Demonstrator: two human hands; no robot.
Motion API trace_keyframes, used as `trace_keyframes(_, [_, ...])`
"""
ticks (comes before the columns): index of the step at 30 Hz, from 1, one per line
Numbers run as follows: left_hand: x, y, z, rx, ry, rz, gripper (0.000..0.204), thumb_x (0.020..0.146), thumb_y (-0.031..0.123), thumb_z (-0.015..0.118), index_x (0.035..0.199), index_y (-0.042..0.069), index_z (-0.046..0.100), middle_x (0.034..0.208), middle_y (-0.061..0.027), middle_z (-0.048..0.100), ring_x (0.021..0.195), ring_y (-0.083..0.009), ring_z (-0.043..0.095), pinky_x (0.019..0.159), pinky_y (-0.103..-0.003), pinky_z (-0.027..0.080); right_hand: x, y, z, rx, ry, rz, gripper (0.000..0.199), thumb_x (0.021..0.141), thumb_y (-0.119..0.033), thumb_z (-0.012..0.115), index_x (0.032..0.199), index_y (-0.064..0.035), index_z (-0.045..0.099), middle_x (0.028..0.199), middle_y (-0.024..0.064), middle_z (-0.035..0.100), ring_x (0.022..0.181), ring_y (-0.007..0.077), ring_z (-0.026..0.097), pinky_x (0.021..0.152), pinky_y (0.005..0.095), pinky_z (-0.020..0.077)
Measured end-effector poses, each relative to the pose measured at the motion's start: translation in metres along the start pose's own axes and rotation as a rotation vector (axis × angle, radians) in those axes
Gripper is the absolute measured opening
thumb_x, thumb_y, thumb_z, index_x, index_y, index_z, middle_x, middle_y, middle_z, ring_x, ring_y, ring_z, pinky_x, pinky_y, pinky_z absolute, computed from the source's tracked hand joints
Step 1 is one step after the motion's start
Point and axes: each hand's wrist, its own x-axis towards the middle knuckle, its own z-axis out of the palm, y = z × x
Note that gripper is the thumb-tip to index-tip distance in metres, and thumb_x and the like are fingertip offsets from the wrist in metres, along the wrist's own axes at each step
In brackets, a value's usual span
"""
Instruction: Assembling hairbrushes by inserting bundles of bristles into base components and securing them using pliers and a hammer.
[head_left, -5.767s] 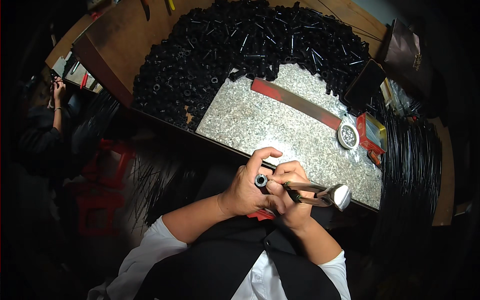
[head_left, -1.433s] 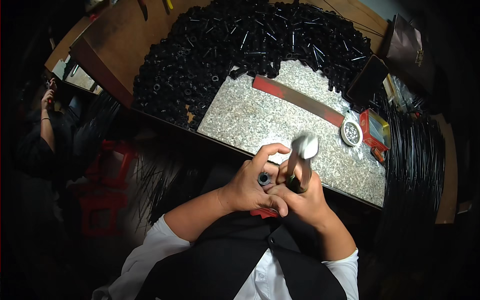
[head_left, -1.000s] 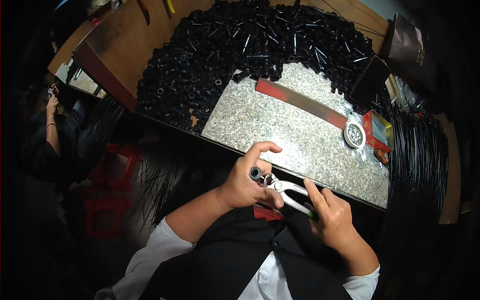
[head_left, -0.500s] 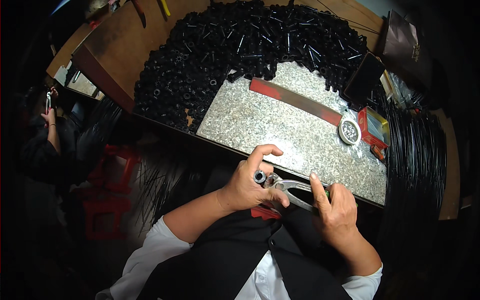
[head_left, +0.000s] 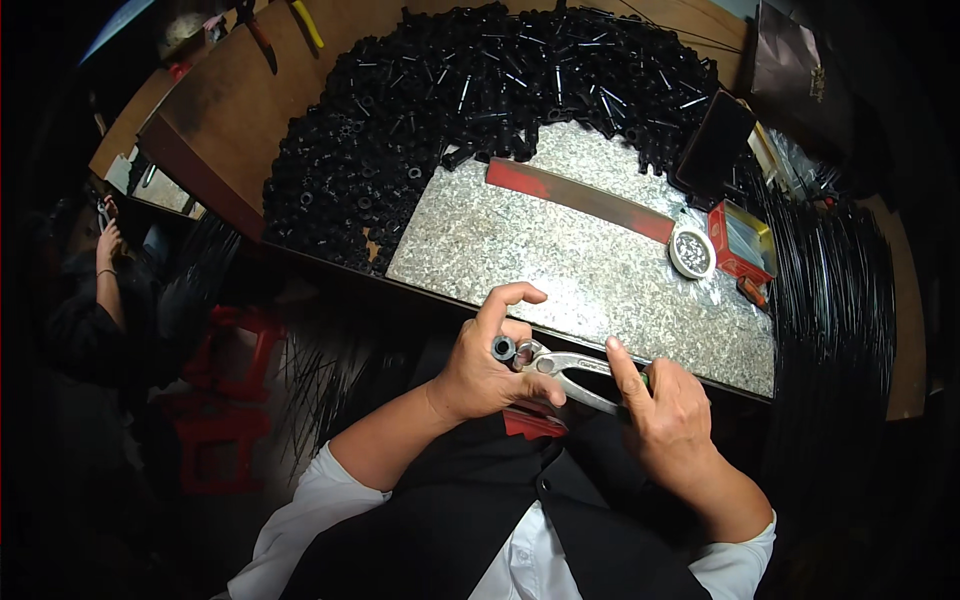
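In front of the table's near edge, my left hand (head_left: 466,368) is closed round a small black tubular part (head_left: 503,348), whose round hollow end faces up. Its index finger is raised and curved, and its thumb lies by the pliers. My right hand (head_left: 672,415) grips the handles of silver pincer-type pliers (head_left: 572,368), with the index finger stretched forward. The jaws of the pliers sit right beside the tubular part; whether they bite on anything is too small to tell. A bit of green handle shows at my right fingers.
Black tubular parts (head_left: 480,90) heap behind a speckled stone slab (head_left: 470,245). On it lie a red-ended metal bar (head_left: 580,200), a white bowl (head_left: 692,252) of small pieces and a red tin (head_left: 742,242). Black wires (head_left: 835,300) hang right. A co-worker's hand (head_left: 108,250) is left.
The table and its things sit slightly further left in the picture, and my hands with them. Both hands keep their hold; the co-worker's hand has moved slightly.
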Motion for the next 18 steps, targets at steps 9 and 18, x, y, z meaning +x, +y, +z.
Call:
trace_keyframes(9, [-0.002, -0.001, -0.006, -0.061, -0.053, 0.061, 0.093, 0.048, 0.034, 0.091, 0.119, 0.003, 0.039, 0.050, 0.0067, 0.040, 0.047, -0.0007, 0.035, 0.049, -0.017, 0.024, -0.012, 0.001, -0.016, 0.035, -0.104, -0.018, 0.061, 0.072, -0.005, 0.064, 0.131, -0.0142, 0.052, 0.068, 0.0060, 0.038, 0.056, 0.0189, 0.046, 0.048, 0.0317, 0.0359])
trace_keyframes(18, [-0.001, 0.009, 0.005, -0.017, -0.060, 0.022, 0.070, 0.069, 0.009, 0.080, 0.122, 0.001, 0.034, 0.055, 0.0043, 0.047, 0.052, -0.0004, 0.044, 0.050, -0.016, 0.031, -0.008, -0.009, -0.016, -0.018, -0.129, -0.021, 0.063, 0.071, -0.005, 0.063, 0.132, -0.0118, 0.049, 0.068, 0.0060, 0.039, 0.054, 0.0182, 0.045, 0.046, 0.0306, 0.0386])
